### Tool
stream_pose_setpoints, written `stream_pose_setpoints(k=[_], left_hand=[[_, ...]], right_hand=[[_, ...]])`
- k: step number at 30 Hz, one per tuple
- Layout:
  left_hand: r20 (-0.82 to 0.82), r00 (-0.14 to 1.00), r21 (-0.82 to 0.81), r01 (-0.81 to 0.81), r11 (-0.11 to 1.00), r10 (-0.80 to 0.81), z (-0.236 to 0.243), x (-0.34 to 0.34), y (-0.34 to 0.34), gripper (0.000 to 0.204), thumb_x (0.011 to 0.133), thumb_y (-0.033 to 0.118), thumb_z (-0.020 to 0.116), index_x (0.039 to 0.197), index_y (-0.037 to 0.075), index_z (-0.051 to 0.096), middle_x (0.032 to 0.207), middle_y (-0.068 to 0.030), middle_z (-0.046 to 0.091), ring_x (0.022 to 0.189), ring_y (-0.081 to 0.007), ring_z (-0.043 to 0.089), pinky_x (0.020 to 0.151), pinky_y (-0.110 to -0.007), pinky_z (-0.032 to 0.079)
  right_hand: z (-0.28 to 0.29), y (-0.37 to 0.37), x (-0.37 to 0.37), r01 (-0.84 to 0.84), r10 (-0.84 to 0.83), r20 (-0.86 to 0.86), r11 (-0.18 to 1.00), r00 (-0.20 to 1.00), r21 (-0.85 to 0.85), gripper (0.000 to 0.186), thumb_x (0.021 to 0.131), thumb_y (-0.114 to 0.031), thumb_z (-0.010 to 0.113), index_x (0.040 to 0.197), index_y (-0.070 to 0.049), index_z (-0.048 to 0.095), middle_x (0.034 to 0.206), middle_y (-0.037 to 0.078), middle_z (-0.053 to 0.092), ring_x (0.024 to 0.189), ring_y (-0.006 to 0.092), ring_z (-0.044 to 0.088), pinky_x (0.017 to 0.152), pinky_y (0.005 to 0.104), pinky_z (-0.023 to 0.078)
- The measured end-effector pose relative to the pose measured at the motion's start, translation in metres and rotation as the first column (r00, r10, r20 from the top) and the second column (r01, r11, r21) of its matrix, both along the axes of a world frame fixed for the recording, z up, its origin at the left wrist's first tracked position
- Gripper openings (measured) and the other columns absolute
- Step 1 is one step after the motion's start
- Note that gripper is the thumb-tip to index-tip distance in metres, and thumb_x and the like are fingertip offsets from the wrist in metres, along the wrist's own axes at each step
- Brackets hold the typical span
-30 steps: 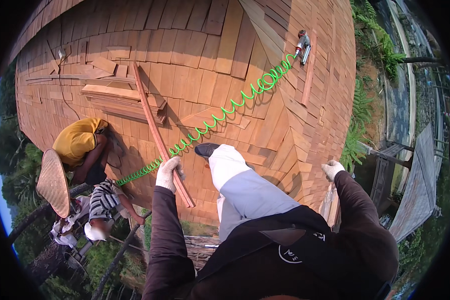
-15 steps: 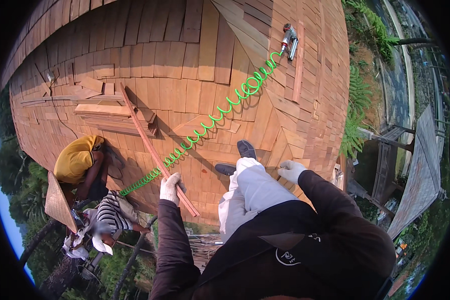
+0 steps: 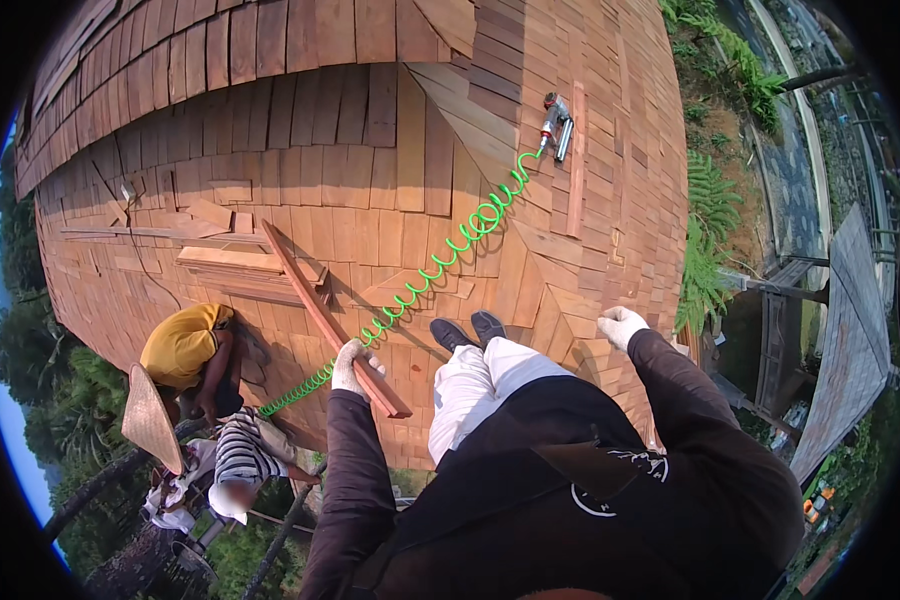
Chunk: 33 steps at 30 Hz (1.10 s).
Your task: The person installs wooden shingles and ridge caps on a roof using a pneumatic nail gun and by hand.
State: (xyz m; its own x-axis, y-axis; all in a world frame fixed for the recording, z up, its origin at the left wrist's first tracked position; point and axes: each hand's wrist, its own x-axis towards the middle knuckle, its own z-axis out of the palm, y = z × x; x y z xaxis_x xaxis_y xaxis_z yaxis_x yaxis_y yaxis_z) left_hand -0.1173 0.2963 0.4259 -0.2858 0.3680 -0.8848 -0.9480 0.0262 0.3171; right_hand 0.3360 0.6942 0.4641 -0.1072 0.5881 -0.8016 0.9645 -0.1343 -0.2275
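Repositioning seems the step in hand: left hand [image 3: 348,362] has its fingers wrapped round a long wooden batten [image 3: 330,318] lying on the shingle roof [image 3: 390,150], right hand [image 3: 620,325] pressed open against shingles. Shifting the batten calls for steady footing beside the green coiled hose [image 3: 440,260].

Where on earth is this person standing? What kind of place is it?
Most likely a sloped roof under construction outdoors: it is clad in wooden shingles, a nail gun on a green coiled hose lies on it, and trees show far below.
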Motion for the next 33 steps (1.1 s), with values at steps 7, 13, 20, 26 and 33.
stream_pose_setpoints(k=[7,13,20,26,33], left_hand=[[0.047,0.999,0.074,0.014,0.997,-0.017,-0.003,-0.01,-0.003,0.03,0.087,0.036,0.075,0.106,0.019,0.061,0.088,-0.0067,0.061,0.071,-0.0278,0.06,0.066,-0.047,0.055],[0.077,0.997,-0.039,0.002,0.999,0.001,-0.014,-0.013,0.017,0.046,0.078,0.04,0.084,0.111,0.021,0.06,0.1,-0.0082,0.06,0.084,-0.03,0.061,0.075,-0.051,0.056],[0.086,0.991,-0.038,-0.101,0.994,0.104,0.0,-0.008,0.081,0.047,0.077,0.038,0.085,0.111,0.022,0.058,0.1,-0.0072,0.058,0.088,-0.0292,0.061,0.078,-0.052,0.055],[0.035,0.979,-0.005,-0.2,0.98,0.201,-0.013,0.008,0.167,0.037,0.081,0.037,0.084,0.098,0.019,0.058,0.093,-0.0036,0.058,0.085,-0.0268,0.06,0.078,-0.05,0.055],[-0.055,0.952,-0.136,-0.306,0.942,0.301,0.002,0.033,0.238,0.046,0.08,0.042,0.085,0.108,0.021,0.055,0.09,-0.0076,0.058,0.08,-0.0312,0.06,0.07,-0.053,0.056]], right_hand=[[0.065,-0.036,-0.048,0.066,-0.061,-0.193,0.998,0.979,0.023,0.053,0.095,-0.036,0.071,0.132,0.001,0.064,0.126,0.019,0.071,0.118,0.0267,0.068,0.105,0.0346,0.05],[0.1,-0.029,-0.029,0.288,-0.261,-0.181,0.947,0.948,0.143,0.046,0.1,-0.031,0.064,0.13,0.003,0.064,0.124,0.02,0.072,0.115,0.0255,0.069,0.101,0.0341,0.051],[0.082,0.029,0.018,0.219,-0.147,-0.201,0.887,0.969,0.406,0.045,0.094,-0.031,0.071,0.126,0.001,0.068,0.117,0.018,0.075,0.11,0.0244,0.071,0.099,0.0348,0.053],[0.093,0.136,-0.061,-0.059,0.097,-0.106,0.947,0.99,0.316,0.058,0.089,-0.032,0.074,0.137,-0.001,0.061,0.124,0.02,0.072,0.116,0.0265,0.069,0.104,0.0347,0.051],[0.015,0.324,-0.192,-0.379,0.443,-0.23,0.884,0.866,0.275,0.061,0.093,-0.035,0.068,0.143,-0.003,0.057,0.136,0.02,0.067,0.124,0.0324,0.065,0.108,0.0383,0.049]])
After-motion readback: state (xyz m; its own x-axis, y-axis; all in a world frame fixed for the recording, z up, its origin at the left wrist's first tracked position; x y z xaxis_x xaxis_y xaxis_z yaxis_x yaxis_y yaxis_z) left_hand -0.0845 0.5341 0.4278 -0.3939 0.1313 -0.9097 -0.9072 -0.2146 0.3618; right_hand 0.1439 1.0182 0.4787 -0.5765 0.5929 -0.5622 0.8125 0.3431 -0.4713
